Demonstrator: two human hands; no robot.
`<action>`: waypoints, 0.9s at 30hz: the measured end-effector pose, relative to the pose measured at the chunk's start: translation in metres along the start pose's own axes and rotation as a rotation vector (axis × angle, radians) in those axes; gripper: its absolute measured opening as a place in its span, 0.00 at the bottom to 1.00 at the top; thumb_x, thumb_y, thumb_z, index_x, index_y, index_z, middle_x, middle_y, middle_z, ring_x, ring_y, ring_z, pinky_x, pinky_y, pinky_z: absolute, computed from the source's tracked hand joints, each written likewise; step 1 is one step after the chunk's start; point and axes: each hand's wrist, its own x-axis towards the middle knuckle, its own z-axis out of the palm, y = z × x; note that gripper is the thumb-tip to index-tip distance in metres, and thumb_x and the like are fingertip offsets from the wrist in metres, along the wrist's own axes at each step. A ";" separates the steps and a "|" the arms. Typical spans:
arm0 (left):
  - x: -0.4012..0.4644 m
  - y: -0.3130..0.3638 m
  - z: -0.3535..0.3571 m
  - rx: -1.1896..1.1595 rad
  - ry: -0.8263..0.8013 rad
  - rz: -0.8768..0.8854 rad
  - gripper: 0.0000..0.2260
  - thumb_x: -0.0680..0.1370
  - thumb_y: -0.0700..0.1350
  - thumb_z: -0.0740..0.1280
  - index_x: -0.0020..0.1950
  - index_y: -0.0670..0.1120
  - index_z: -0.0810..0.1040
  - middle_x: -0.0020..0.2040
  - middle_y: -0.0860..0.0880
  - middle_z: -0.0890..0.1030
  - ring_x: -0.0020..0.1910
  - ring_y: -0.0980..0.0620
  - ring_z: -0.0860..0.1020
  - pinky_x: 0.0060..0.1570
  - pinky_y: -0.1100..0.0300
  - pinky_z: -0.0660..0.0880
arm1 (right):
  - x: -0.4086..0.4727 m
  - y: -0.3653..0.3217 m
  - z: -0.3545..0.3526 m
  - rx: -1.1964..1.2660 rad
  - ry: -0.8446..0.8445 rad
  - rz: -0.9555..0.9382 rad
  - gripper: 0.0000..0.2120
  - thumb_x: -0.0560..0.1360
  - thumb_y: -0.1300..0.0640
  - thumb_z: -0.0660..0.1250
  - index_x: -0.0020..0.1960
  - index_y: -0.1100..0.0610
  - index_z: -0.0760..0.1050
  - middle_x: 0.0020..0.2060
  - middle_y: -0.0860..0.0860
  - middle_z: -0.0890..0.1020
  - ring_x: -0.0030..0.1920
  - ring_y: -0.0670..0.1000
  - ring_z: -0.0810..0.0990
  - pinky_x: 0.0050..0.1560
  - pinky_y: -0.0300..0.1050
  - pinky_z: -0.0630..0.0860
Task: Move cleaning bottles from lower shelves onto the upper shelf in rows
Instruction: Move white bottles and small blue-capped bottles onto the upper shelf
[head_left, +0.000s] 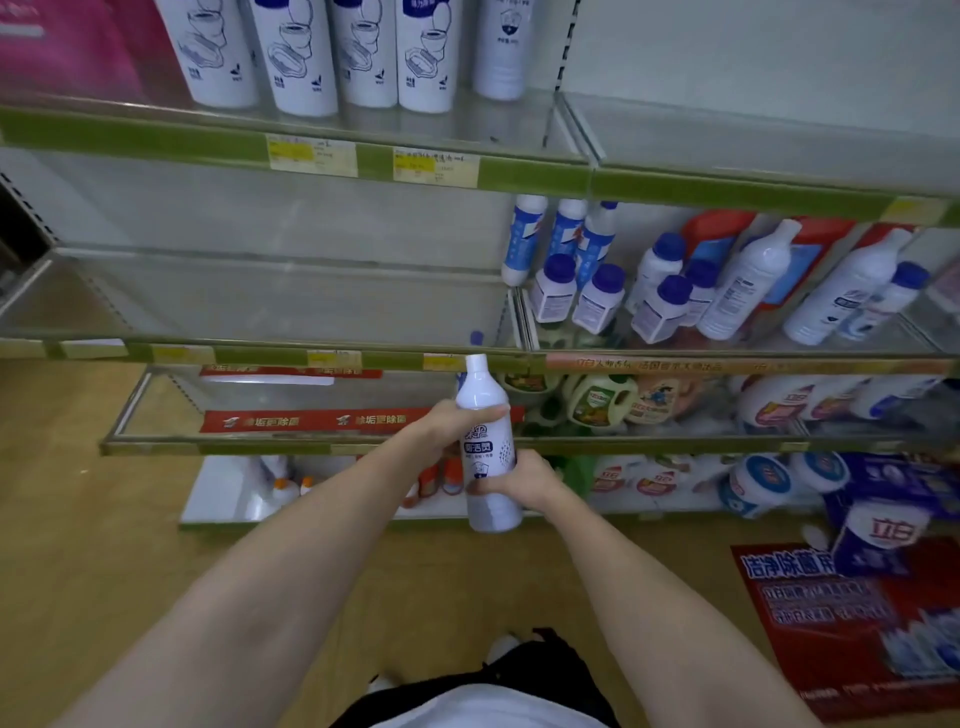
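Both arms reach forward: left hand (451, 423) fingers wrap the white bottle (488, 457) high, right hand (524, 475) fingers clamp it low, upright.

head-worn wide-angle view, facing forward and down, close before store shelves (332, 161)

We see two bare forearms with no sleeves reaching the wrists, no watch, ring or band on the left hand (447, 423) or the right hand (524, 475); below them a white fabric top (478, 709), dark black trousers (561, 670) and a white shoe toe (506, 647)
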 end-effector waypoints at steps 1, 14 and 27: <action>-0.001 -0.002 0.000 0.025 -0.005 -0.024 0.23 0.72 0.60 0.76 0.55 0.44 0.77 0.51 0.44 0.84 0.48 0.46 0.83 0.47 0.51 0.81 | -0.001 0.003 0.001 0.004 -0.012 0.003 0.25 0.60 0.47 0.83 0.53 0.51 0.80 0.48 0.48 0.85 0.48 0.49 0.83 0.52 0.50 0.81; -0.003 -0.007 0.048 -0.030 0.034 -0.049 0.28 0.75 0.63 0.70 0.61 0.41 0.77 0.50 0.42 0.85 0.47 0.44 0.84 0.43 0.51 0.81 | -0.011 0.046 -0.039 0.201 -0.196 0.032 0.24 0.67 0.46 0.80 0.58 0.52 0.78 0.51 0.49 0.85 0.50 0.50 0.83 0.47 0.46 0.79; 0.000 -0.027 0.100 -0.247 0.190 -0.098 0.34 0.66 0.58 0.80 0.64 0.40 0.75 0.52 0.41 0.86 0.50 0.40 0.85 0.51 0.44 0.82 | -0.007 0.092 -0.047 0.380 -0.356 0.059 0.23 0.69 0.50 0.78 0.60 0.54 0.78 0.51 0.52 0.86 0.50 0.54 0.86 0.49 0.48 0.82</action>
